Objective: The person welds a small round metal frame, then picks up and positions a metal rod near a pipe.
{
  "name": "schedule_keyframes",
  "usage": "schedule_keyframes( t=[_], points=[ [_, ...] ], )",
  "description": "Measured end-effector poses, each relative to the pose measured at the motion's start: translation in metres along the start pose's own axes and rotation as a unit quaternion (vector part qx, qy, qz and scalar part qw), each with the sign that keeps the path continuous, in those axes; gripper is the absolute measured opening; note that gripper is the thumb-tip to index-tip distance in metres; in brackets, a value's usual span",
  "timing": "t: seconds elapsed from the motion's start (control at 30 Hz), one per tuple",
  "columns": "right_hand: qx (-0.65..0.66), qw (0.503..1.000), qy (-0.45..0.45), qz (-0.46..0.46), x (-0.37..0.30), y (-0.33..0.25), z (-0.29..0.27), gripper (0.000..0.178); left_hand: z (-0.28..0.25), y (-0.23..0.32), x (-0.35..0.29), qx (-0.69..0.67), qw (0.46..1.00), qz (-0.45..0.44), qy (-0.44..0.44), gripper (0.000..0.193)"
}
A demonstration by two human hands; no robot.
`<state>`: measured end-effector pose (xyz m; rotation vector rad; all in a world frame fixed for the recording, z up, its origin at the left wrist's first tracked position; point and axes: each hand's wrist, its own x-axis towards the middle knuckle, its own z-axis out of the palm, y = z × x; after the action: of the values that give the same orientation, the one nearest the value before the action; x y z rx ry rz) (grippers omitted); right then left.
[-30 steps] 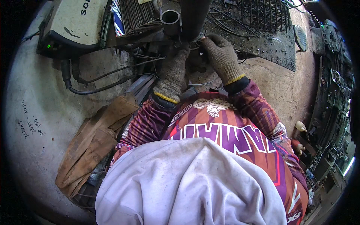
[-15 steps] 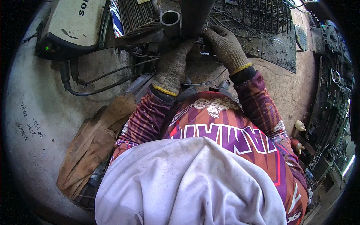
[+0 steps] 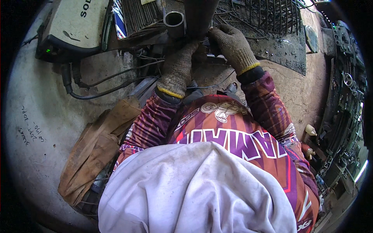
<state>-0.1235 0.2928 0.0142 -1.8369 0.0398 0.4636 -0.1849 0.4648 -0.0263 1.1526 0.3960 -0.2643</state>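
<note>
My left hand (image 3: 176,66), in a grey-brown knit glove with a yellow hem, reaches up to the base of a dark upright metal pipe (image 3: 200,17). Its fingertips are hidden behind the pipe's lower end. Just right of the pipe is my right hand (image 3: 234,48) in a matching glove, its fingers curled together. A small pale tip shows at those fingers, too small to name. Left of the pipe, close above my left hand, stands a short open-ended tube (image 3: 175,23).
A welding machine (image 3: 75,29) with thick cables (image 3: 101,96) sits on the left. Thin welding rods (image 3: 140,17) lie in an open carton beside it. A dark metal plate (image 3: 285,54) carries a bar grate (image 3: 276,15). Brown cloth (image 3: 99,147) lies lower left.
The dark pipe and the short tube have shifted slightly left. Both my hands have moved a little with them, and the right hand stays curled beside the pipe.
</note>
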Motion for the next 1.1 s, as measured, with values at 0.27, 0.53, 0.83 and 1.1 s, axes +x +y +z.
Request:
schedule_keyframes(
  t=[0.27, 0.53, 0.83, 1.1],
  points=[
    [0.038, 0.999, -0.004, 0.017, 0.005, 0.005, 0.0, 0.039, 0.001, 0.003, -0.004, 0.214, 0.962, 0.167, -0.004, 0.03],
    [0.001, 1.0, -0.009, 0.001, 0.009, 0.006, -0.003, 0.04, 0.003, 0.012, 0.001, 0.15, 0.987, 0.044, 0.045, 0.029],
    [-0.047, 0.999, 0.015, 0.009, 0.008, 0.0, 0.0, 0.04, 0.002, 0.05, -0.009, 0.467, 0.728, 0.478, 0.152, 0.087],
    [-0.066, 0.998, 0.022, 0.011, 0.009, 0.001, 0.001, 0.043, -0.013, 0.04, 0.015, 0.455, 0.78, 0.418, 0.1, 0.096]
  ],
)
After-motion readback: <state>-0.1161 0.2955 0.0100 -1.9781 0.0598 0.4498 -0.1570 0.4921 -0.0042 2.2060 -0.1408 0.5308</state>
